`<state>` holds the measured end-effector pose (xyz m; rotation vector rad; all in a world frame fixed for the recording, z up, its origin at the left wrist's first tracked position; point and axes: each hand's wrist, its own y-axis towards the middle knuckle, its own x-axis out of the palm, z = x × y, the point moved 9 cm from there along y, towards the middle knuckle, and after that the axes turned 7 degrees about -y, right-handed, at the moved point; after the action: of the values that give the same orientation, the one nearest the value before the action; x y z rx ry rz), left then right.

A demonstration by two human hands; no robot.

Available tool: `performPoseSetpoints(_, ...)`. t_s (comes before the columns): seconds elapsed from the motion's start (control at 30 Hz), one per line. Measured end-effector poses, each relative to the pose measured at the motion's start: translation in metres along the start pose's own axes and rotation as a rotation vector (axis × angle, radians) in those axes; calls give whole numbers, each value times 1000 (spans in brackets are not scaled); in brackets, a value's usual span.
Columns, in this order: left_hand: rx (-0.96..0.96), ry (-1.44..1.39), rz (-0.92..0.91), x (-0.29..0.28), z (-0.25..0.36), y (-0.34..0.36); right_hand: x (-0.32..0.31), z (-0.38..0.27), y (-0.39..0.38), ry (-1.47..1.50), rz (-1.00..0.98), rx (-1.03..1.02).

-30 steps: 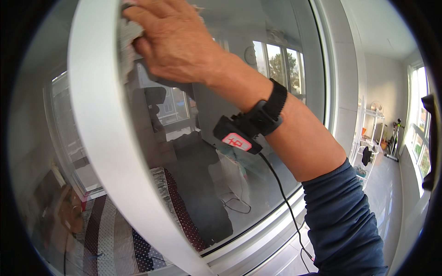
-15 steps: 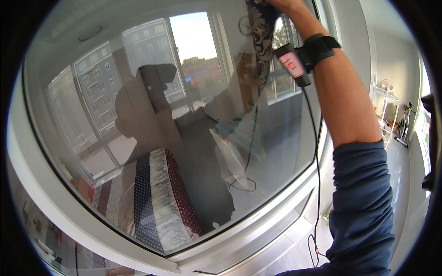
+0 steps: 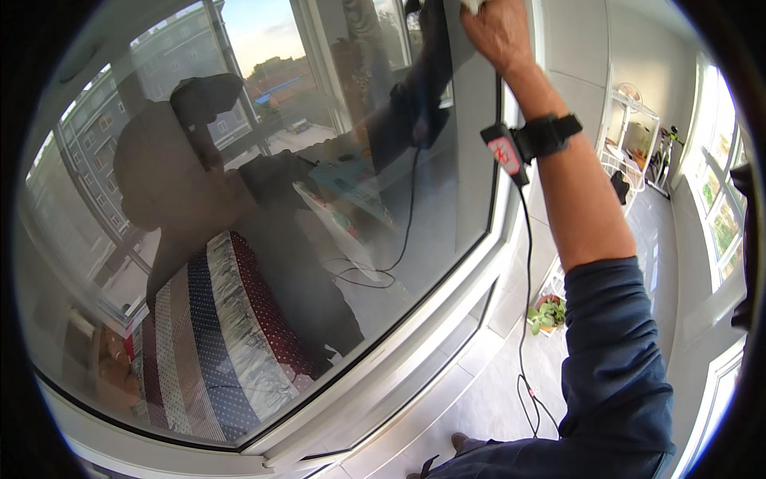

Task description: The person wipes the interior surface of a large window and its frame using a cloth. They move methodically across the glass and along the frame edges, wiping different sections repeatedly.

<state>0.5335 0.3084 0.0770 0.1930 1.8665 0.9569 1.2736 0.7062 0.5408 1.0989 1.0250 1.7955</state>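
Note:
My right hand (image 3: 499, 33) is raised at the top of the view, beside the upper right part of a large window pane (image 3: 383, 271). Its fingers are curled round something white and soft-looking, perhaps a cloth (image 3: 472, 5), mostly cut off by the upper edge. A black strap on that wrist carries a small black device (image 3: 504, 153) with a red-and-white label, and a black cable (image 3: 524, 271) hangs from it. The glass mirrors my dark outline and buildings; through it shows a bed with a striped cover (image 3: 215, 343). My left hand is not in view.
A white window frame (image 3: 375, 359) edges the glass below and at the right. Beyond it, a potted plant (image 3: 547, 313) stands on the pale tiled floor (image 3: 479, 391). A white rack (image 3: 638, 132) and a bicycle (image 3: 661, 160) are farther back, near bright windows at the right.
My view has swung to the right, showing the plant and more floor. The right hand, mostly cut off before, now shows with the white thing in it beside the pane's right edge.

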Motion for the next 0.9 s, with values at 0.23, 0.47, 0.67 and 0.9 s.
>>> performPoseSetpoints(0.23, -8, 61, -29, -13, 13, 8, -42, -35, -145, 115, -222, 318)
performPoseSetpoints(0.47, -43, 101, -21, -14, 11, 8, -93, -78, -286, 309, -357, 777)
performPoseSetpoints(0.67, -84, 121, 16, -17, 12, 6, -122, -93, -364, 366, -452, 1084)
performPoseSetpoints(0.9, -179, 138, 60, -6, -8, -3, -120, -64, -325, 1217, -529, 1584)
